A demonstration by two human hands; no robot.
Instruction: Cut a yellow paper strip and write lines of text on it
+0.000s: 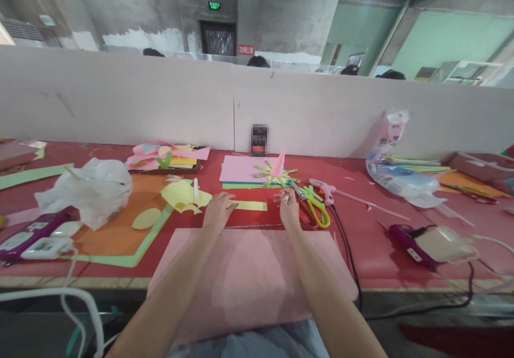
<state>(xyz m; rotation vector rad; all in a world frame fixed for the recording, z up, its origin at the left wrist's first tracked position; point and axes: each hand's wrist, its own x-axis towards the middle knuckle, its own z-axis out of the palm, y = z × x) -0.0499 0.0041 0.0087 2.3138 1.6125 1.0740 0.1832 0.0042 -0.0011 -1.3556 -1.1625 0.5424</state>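
My left hand point(219, 209) rests at the left end of a pale yellow paper strip point(252, 206), its fingertips holding that end down. The strip lies flat across a red sheet point(247, 217). Right of the strip, my right hand point(289, 208) is closed around a pale, pen-like stick point(286, 198), mostly hidden by the fingers. Yellow-handled scissors point(320, 214) lie just beside this hand. Behind it stands a pink paper cone point(278, 164) with green strips point(289, 177) radiating from its base. Cut yellow paper point(180, 193) is left of my left hand, with a white stick point(196, 189) over it.
A pink glue gun point(327, 191) with a black cord lies to the right. Pink sheets point(244, 168) are stacked behind. Plastic bags point(94, 189) and power strips point(415, 245) sit at both sides. A pink board point(249, 272) spans the near table edge; a white partition point(160, 101) stands behind.
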